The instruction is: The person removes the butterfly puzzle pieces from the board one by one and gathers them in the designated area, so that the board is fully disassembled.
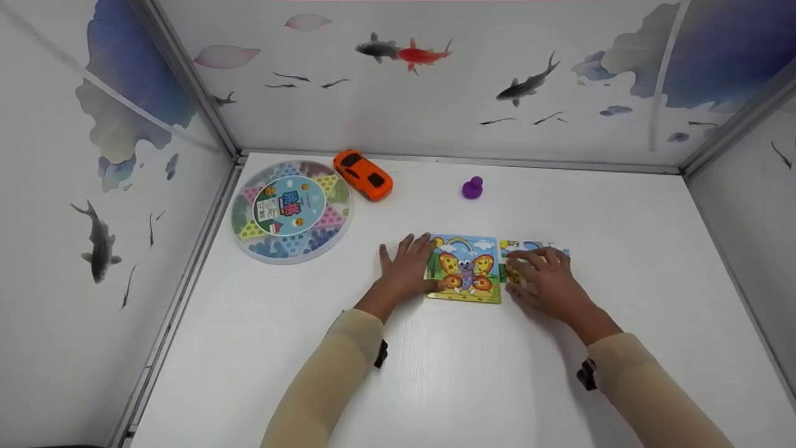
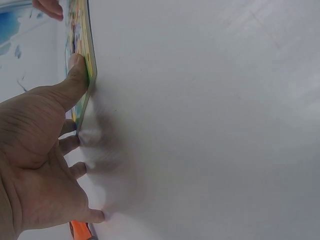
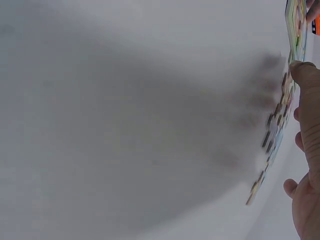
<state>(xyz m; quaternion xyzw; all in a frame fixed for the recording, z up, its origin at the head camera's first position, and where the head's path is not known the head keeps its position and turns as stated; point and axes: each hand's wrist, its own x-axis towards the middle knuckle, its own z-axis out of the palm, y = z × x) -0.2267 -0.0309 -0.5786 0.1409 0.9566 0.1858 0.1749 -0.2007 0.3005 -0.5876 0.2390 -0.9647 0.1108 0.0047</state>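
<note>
A square butterfly picture puzzle (image 1: 465, 264) lies flat on the white table. My left hand (image 1: 405, 274) rests at its left side, fingers spread along the edge and the thumb on the picture, as the left wrist view also shows. Just right of the puzzle lie several loose puzzle pieces (image 1: 533, 245), partly hidden under my right hand (image 1: 550, 283). Its fingers spread over them, with the thumb close to the puzzle's right edge. In the right wrist view, those pieces (image 3: 272, 132) form an uneven, jagged strip beside the puzzle's corner.
A round, clear-lidded Chinese checkers set (image 1: 341, 239) lies at the back left. Touching its upper right side is an orange toy car (image 1: 363, 175). A small purple toy (image 1: 472, 188) stands behind the puzzle. White panels (image 1: 435, 118) with painted fish enclose the table.
</note>
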